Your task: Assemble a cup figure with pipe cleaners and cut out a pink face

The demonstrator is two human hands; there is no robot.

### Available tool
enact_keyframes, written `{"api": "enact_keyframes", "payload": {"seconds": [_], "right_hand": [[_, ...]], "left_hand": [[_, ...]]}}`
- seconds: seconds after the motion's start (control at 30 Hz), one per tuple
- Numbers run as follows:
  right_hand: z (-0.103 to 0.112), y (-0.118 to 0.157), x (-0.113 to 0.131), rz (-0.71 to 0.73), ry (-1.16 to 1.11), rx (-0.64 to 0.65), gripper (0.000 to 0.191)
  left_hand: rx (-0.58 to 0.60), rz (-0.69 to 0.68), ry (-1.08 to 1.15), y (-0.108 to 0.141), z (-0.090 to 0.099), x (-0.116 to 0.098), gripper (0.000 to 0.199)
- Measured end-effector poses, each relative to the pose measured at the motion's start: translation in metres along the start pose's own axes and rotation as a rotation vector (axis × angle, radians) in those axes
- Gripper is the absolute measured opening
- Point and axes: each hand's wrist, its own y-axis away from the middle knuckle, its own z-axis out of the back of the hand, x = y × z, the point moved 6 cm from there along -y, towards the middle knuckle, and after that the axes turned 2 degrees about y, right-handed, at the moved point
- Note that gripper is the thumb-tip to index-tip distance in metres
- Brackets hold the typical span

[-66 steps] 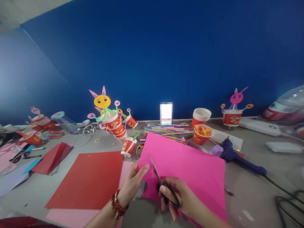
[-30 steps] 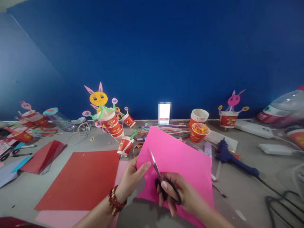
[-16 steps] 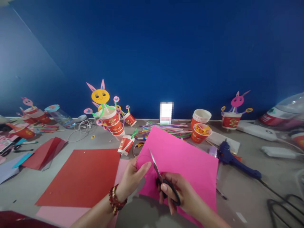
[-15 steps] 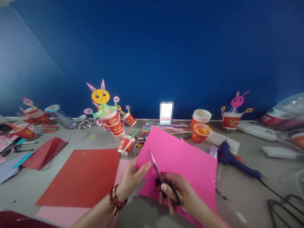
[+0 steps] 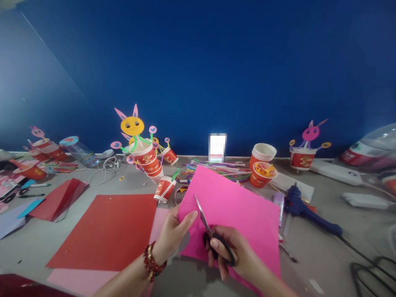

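Scissors (image 5: 207,226) are sitting in the right hand (image 5: 236,245), its thumb and fingers wrapping the black loops, while the left hand (image 5: 173,231) is pinching the left part of a hot-pink sheet (image 5: 239,210) over the table (image 5: 181,277), at a drawn circle (image 5: 186,209). Compared with half a second ago, the sheet's right corner is lying farther left, exposing more of a purple tube (image 5: 279,200) near the blue glue gun (image 5: 309,211). Only one blade is clearly showing; the sheet is hiding the left hand's fingertips, and the frame is cutting off a blurred plastic bottle (image 5: 368,150).
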Motion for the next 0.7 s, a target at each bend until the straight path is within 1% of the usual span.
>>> {"api": "enact_keyframes", "payload": {"seconds": [0.4, 0.7], "right_hand": [[0.0005, 0.0001, 0.0023, 0.003, 0.015, -0.026, 0.06], [0.0015, -0.0008, 0.0041, 0.009, 0.04, -0.027, 0.062]], "left_hand": [[-0.011, 0.021, 0.02, 0.0003, -0.0018, -0.0011, 0.038], [-0.005, 0.011, 0.038, 0.0008, -0.0009, 0.0021, 0.033]]}}
